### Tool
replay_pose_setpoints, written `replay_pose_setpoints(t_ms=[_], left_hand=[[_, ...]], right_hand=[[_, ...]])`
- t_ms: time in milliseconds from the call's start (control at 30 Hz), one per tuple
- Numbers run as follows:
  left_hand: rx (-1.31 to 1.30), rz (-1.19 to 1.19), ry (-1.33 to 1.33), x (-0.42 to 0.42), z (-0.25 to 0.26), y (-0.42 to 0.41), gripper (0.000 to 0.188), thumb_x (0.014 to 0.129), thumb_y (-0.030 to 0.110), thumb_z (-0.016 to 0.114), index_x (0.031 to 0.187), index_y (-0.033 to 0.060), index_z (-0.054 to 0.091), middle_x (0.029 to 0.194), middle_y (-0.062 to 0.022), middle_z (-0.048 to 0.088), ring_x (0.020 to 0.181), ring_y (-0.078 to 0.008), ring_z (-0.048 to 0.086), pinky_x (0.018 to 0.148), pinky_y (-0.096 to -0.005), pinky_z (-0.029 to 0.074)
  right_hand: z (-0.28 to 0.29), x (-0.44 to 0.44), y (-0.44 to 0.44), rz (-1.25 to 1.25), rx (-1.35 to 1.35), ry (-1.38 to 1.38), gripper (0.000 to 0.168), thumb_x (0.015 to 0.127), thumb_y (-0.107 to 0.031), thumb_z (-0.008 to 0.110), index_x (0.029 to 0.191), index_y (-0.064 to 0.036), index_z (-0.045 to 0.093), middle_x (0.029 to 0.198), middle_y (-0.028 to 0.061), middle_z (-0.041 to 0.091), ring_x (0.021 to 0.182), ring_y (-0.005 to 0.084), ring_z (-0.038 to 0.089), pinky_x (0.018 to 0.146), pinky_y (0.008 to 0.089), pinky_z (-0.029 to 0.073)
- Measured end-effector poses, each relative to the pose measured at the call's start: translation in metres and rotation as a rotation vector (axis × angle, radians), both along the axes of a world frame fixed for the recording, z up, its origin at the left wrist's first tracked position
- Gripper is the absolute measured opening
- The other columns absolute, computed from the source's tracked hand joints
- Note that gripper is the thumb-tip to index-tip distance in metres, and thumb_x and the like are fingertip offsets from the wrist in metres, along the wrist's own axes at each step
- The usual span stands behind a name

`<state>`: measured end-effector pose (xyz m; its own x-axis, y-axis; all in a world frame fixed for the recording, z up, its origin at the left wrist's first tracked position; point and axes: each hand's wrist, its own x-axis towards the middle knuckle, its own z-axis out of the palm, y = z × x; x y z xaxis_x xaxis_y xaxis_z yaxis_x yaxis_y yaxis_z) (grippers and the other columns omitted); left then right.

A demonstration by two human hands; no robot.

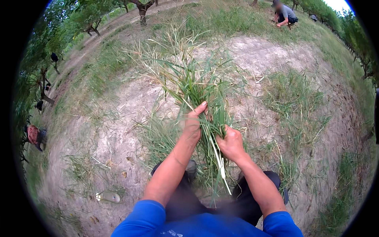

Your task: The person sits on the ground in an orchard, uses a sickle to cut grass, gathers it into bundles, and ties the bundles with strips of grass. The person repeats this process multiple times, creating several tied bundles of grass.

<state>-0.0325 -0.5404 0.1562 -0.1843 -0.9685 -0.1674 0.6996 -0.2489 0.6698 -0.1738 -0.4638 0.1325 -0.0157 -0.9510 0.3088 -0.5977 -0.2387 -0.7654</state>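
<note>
A large bundle of long green grass (194, 86) fans out away from me, its pale cut-looking stems (219, 163) hanging down between my knees. Around the left side of the bundle my left hand (194, 120) is closed, thumb pointing up along the blades. My right hand (230, 143) grips the same bundle lower and to the right, its fingers partly hidden by the grass. Both hands hold it above the ground, in front of my shoes.
Loose grass lies on the dry soil at left (80, 169) and right (296, 103). A clear plastic bottle (109, 197) lies at lower left. Another person (285, 16) crouches at the upper right; someone else (34, 136) is at the far left. Trees (142, 14) stand around.
</note>
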Motion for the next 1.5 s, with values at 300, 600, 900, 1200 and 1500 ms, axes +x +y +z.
replay_pose_setpoints(t_ms=[300, 600, 900, 1200, 1500], left_hand=[[0.01, 0.001, -0.003, 0.0, 0.005, -0.001, 0.016, 0.091, 0.021, 0.066, 0.099, 0.007, 0.066, 0.081, -0.0023, 0.064, 0.064, -0.0134, 0.06, 0.058, -0.0266, 0.051], [-0.007, 0.007, -0.101, 0.001, -0.017, -0.008, 0.016, 0.087, 0.021, 0.071, 0.09, 0.0087, 0.062, 0.074, -0.0007, 0.061, 0.058, -0.0112, 0.058, 0.051, -0.0262, 0.048], [-0.049, 0.008, -0.181, 0.0, -0.039, -0.016, 0.016, 0.089, 0.023, 0.069, 0.085, 0.0096, 0.063, 0.074, 0.0018, 0.06, 0.059, -0.0086, 0.055, 0.053, -0.0255, 0.047], [0.1, -0.135, -0.12, 0.002, -0.038, -0.015, 0.02, 0.084, 0.019, 0.074, 0.093, 0.0058, 0.062, 0.077, -0.0008, 0.062, 0.064, -0.0114, 0.059, 0.056, -0.0274, 0.051], [0.101, -0.073, -0.367, -0.002, -0.046, -0.016, 0.036, 0.081, 0.019, 0.077, 0.105, -0.0034, 0.06, 0.088, -0.0082, 0.064, 0.069, -0.015, 0.059, 0.059, -0.0326, 0.05]], right_hand=[[0.001, -0.014, -0.001, 0.009, 0.146, -0.301, 0.019, 0.085, -0.01, 0.059, 0.1, 0.001, 0.065, 0.085, 0.0178, 0.068, 0.077, 0.0238, 0.066, 0.073, 0.0365, 0.05], [-0.013, -0.011, -0.004, 0.135, 0.345, -0.271, 0.027, 0.083, -0.02, 0.061, 0.095, 0.004, 0.066, 0.072, 0.0121, 0.067, 0.069, 0.0177, 0.062, 0.068, 0.0362, 0.05], [-0.023, -0.008, -0.003, 0.192, 0.4, -0.558, 0.021, 0.09, -0.017, 0.06, 0.096, 0.002, 0.067, 0.077, 0.0019, 0.064, 0.071, 0.0105, 0.056, 0.066, 0.0324, 0.047], [-0.049, 0.0, 0.012, 0.048, 0.327, -0.593, 0.03, 0.089, -0.023, 0.064, 0.072, 0.001, 0.061, 0.061, -0.0017, 0.052, 0.056, 0.0079, 0.043, 0.05, 0.0302, 0.034], [-0.057, 0.012, 0.04, -0.068, 0.235, -0.159, 0.031, 0.092, -0.024, 0.061, 0.078, 0.003, 0.059, 0.06, 0.0121, 0.055, 0.056, 0.0135, 0.047, 0.054, 0.0364, 0.04]])
